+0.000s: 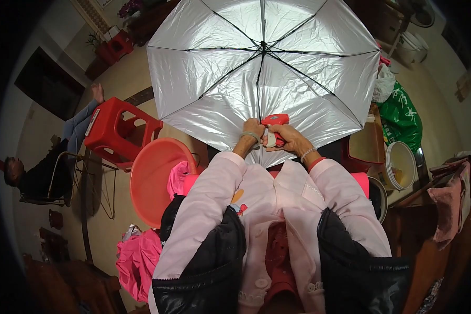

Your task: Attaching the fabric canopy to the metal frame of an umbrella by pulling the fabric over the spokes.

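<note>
A spread umbrella (222,68) with a silver inner side and black ribs fills the upper middle, its inside turned toward me. At its near edge, by the end of a rib, my left hand (252,129) is closed on the umbrella. Just beside it my right hand (292,139) is wrapped round a small red and white hand tool (276,120), whose exact kind I cannot make out. The tool's red top shows above my fingers, close to the umbrella's edge. The fingertips of both hands nearly meet and hide what lies between them.
Left of my arms stand a red plastic stool (118,128) and an orange-red basin (154,175). Bright pink cloth (139,261) lies below. A person (47,162) reclines on a chair at the far left. To the right are a green bag (400,118) and a white bucket (401,166).
</note>
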The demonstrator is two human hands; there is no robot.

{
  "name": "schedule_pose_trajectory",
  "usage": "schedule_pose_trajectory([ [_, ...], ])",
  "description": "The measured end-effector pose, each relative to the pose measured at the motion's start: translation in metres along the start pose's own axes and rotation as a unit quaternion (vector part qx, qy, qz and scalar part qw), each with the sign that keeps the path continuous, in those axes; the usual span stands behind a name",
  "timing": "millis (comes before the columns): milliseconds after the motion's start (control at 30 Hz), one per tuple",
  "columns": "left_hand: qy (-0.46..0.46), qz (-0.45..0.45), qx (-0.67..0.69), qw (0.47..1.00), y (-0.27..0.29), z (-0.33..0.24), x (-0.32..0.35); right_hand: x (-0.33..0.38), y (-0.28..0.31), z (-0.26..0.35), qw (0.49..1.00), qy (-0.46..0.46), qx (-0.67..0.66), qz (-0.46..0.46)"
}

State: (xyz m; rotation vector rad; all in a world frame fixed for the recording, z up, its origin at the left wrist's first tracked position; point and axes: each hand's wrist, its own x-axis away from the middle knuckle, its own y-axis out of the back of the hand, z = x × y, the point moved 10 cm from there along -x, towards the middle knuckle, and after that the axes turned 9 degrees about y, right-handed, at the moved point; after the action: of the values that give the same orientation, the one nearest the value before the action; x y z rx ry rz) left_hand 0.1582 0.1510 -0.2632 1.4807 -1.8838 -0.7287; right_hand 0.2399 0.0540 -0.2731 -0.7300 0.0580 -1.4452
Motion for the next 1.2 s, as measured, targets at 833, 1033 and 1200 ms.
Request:
schedule_pose_trajectory([
  [833, 0.016, 0.012, -0.011, 1.0, 0.0, -0.001, 0.002, 0.0, -0.003, 0.0, 1.0, -0.004, -0.016, 0.013],
  [1033, 0.001, 0.005, -0.027, 1.0, 0.001, -0.003, 0.002, 0.0, -0.002, 0.0, 1.0, -0.002, -0.011, 0.01],
  [1200, 0.002, 0.011, -0.024, 1.0, -0.002, -0.001, -0.001, 0.0, -0.002, 0.0, 1.0, -0.002, -0.008, 0.007],
])
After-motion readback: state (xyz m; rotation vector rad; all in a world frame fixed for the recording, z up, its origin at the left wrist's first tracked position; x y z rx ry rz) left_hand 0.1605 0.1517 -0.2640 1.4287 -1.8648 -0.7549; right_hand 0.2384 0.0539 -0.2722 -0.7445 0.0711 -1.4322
